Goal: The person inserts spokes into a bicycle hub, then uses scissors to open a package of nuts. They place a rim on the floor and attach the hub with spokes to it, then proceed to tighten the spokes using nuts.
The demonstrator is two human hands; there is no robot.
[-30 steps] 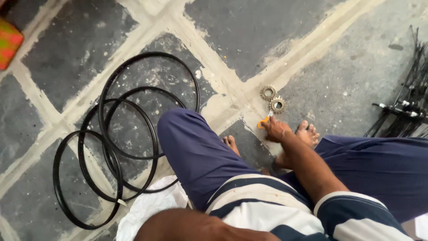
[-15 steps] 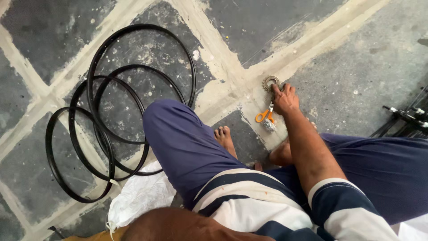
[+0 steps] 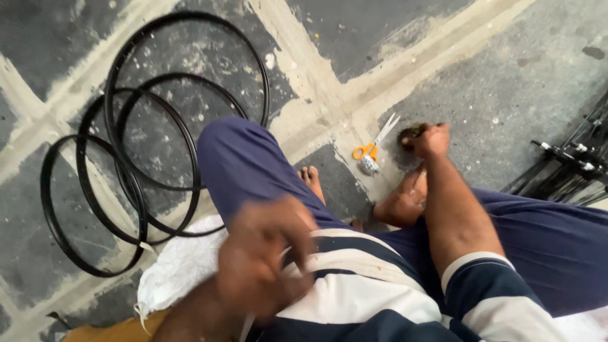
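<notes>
grey stone floor with pale joints fills my view from the head camera. i see the right hand (image 3: 430, 140) stretched out to the floor, fingers curled closed over a small dark metal ring part (image 3: 411, 132) that lies on the pale joint; only an edge of it shows past the knuckles, so i cannot tell what kind of part it is. just beside it, to the left, lie scissors with orange handles (image 3: 373, 149), blades pointing up and away, not touched by the hand. the left hand (image 3: 266, 256) is close to the camera and blurred, over the striped shirt; something thin and pale seems to cross it, but i cannot tell whether the fingers are gripping it. 4 black rubber rings (image 3: 145, 139) lie overlapping on the floor at the left, well apart from both hands. a white cloth (image 3: 180, 269) sits under the raised knee. black rods (image 3: 573, 164) lie at the right edge.
</notes>
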